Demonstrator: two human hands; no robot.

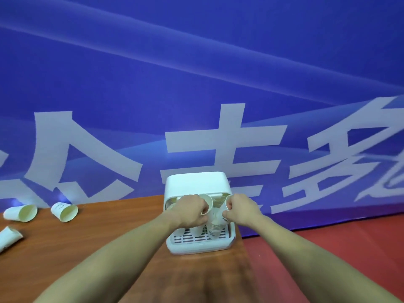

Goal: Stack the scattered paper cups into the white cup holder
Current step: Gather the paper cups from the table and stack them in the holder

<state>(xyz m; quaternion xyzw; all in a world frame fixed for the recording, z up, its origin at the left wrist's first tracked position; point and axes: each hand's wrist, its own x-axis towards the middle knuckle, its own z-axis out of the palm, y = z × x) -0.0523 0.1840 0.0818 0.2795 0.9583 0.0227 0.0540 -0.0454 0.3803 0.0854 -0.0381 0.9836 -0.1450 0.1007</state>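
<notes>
**Both hands on cups at the white holder**

At the far left of the wooden table (91,241) three loose paper cups lie on their sides: one at the near left edge (8,238), one farther back with its mouth facing right (20,212), and a third just right of that (65,211), mouth toward the camera; all three sit well apart from the holder; the left forearm reaches forward across the table from the near side, and the left hand (192,209) has its fingers curled round the rim of an upright paper cup (207,203) at the holder's opening; just right of it a nested stack of cups (215,226) stands tilted inside the white cup holder (196,185), over its slotted base tray (200,240); the right hand (239,207) comes in from the near right, knuckles up, thumb and fingers pinching the stack's top; the holder stands at the table's right edge, against a blue banner (196,73) with large white characters; red floor (338,248) lies to the right
</notes>
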